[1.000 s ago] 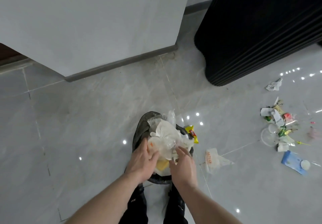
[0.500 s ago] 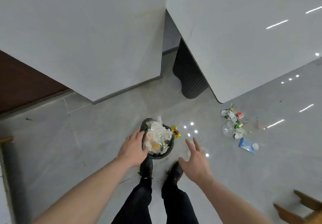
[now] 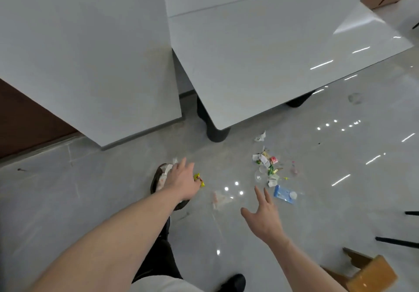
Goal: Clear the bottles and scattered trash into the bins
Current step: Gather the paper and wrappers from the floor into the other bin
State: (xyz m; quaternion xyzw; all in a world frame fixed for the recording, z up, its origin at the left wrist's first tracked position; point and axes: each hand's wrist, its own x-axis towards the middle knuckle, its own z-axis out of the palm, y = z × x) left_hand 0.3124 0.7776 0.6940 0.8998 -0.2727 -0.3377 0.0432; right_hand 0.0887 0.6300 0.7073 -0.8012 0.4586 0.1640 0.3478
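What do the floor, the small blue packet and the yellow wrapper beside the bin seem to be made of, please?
The pale grey floor looks like polished stone or glazed tile: it mirrors the ceiling lights and shows thin joint lines. The flat blue packet seems to be glossy plastic film with a white round part. The small yellow wrapper beside the dark round bin looks like crinkled printed foil or plastic.

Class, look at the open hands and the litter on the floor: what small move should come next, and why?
Probably lower the left hand onto the yellow wrapper beside the full bin: both hands are empty, and that piece lies nearest its fingers.
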